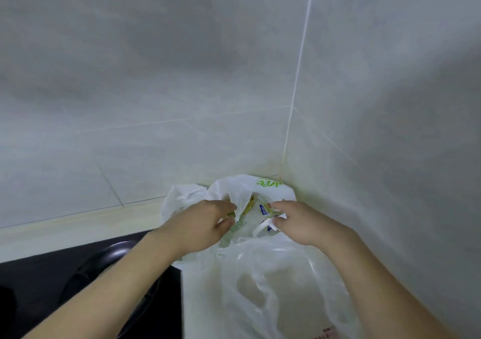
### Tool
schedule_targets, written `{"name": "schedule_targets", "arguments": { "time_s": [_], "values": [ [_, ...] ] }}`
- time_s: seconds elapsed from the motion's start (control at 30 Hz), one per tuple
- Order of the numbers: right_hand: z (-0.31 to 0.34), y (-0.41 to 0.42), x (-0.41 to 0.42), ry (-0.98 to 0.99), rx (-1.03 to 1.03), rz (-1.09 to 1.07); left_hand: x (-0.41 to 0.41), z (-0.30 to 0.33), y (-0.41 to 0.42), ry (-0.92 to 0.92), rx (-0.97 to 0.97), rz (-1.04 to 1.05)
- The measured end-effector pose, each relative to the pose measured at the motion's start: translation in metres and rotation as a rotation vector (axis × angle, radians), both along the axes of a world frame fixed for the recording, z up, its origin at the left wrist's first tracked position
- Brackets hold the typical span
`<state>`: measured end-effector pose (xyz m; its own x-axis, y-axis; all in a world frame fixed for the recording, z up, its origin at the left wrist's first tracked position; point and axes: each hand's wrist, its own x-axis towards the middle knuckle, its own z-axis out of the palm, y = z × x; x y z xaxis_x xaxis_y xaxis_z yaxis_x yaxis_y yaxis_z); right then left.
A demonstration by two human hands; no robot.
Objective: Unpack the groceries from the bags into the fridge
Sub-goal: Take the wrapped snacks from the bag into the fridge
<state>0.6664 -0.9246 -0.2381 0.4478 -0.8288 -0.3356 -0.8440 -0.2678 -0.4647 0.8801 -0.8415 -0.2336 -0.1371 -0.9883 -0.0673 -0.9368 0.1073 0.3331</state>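
Note:
A white plastic grocery bag (242,190) with green print sits in the tiled corner. My left hand (205,224) pinches the bag's left edge, and my right hand (299,221) pinches its right edge and a handle loop. Between them the mouth is parted, showing packaged goods (253,209) in yellow, green and blue wrapping. A second translucent white bag (273,286) lies nearer to me, under my right forearm. No fridge is in view.
Pale tiled walls (156,78) meet in a corner just behind the bags. A black cooktop (52,273) with a dark pan (109,255) lies at lower left, under my left forearm. A cream ledge (78,224) runs along the wall.

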Motion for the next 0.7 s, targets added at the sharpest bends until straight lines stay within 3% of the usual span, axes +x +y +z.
{"name": "schedule_targets", "arguments": {
  "time_s": [0.47, 0.7],
  "values": [
    [-0.13, -0.168, 0.076, 0.168, 0.27, 0.109, 0.0, -0.151, -0.141, 0.172, 0.492, 0.179],
    [-0.179, -0.205, 0.098, 0.248, 0.245, 0.264, -0.019, -0.208, -0.172, 0.124, 0.686, 0.236]
  ]
}}
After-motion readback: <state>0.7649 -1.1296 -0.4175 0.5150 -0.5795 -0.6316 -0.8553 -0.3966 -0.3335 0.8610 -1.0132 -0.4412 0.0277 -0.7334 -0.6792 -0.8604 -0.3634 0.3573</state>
